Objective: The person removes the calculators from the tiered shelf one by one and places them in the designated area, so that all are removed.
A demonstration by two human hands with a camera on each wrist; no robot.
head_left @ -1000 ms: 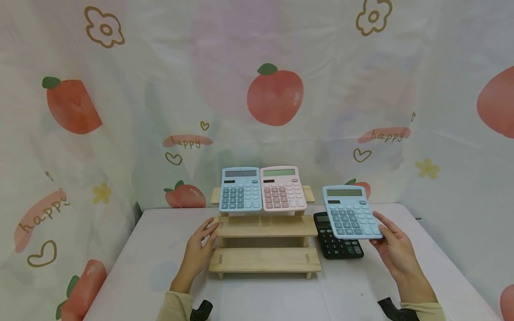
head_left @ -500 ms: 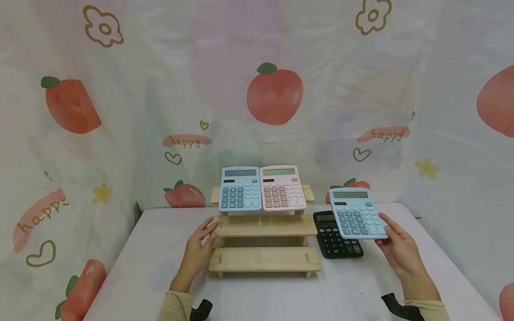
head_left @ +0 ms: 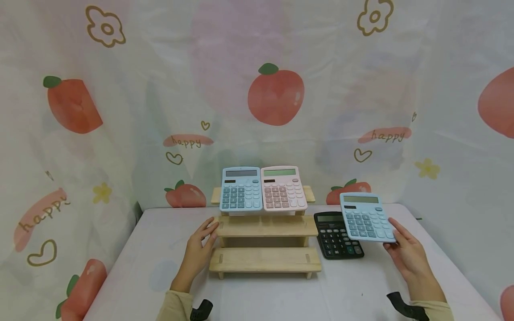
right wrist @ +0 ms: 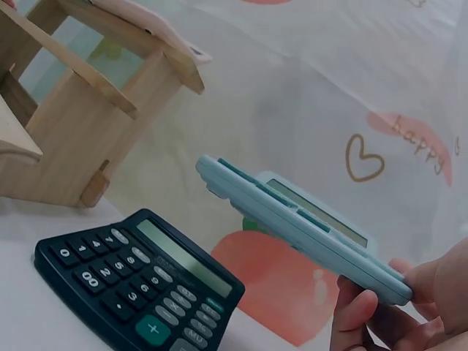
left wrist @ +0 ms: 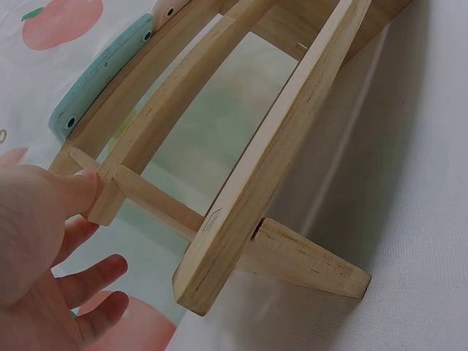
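Fruit-print backdrop (head_left: 321,93) behind white table (head_left: 261,298); right grip (head_left: 411,258) pinches blue calculator (head_left: 366,218), left grip (head_left: 198,250) pinches wooden rack (head_left: 265,259).

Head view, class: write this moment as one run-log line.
Right hand: holds raised blue calculator | Left hand: touches wooden three-tier stand | Black calculator: on table | Top tier: second blue calculator, pink calculator

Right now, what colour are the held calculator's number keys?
The number keys are grey-blue, showing best in the head view.
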